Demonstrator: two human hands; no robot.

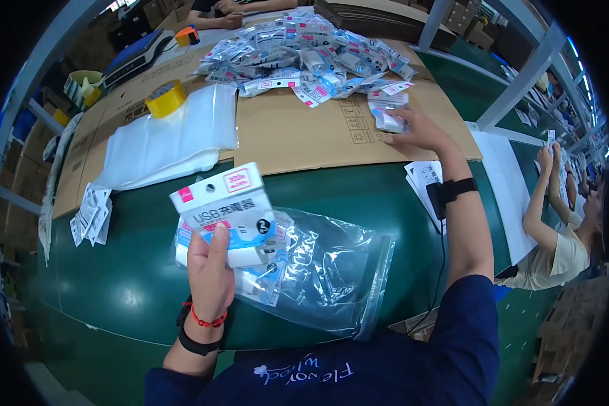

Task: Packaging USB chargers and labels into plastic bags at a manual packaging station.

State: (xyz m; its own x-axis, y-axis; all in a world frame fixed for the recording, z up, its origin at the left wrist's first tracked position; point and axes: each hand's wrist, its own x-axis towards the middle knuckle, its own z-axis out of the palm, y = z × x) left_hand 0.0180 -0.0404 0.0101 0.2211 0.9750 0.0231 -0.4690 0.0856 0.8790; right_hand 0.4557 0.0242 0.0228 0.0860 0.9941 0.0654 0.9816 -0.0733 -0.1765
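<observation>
My left hand [211, 265] grips a small stack of packaged chargers [224, 215], white with blue and pink card backs, held above a clear zip bag [331, 274] lying on the green belt. My right hand [419, 130] reaches far forward and closes on another charger packet [388, 116] at the near edge of a large heap of the same packets [304, 54] piled on flattened brown cardboard [304, 135].
A pile of clear plastic bags [162, 142] and a yellow tape roll [165, 99] lie left on the cardboard. Paper labels [91, 215] sit at the belt's left, white sheets [507, 183] at the right. Another person [555, 243] works at right, another's arms [216, 17] at the far side.
</observation>
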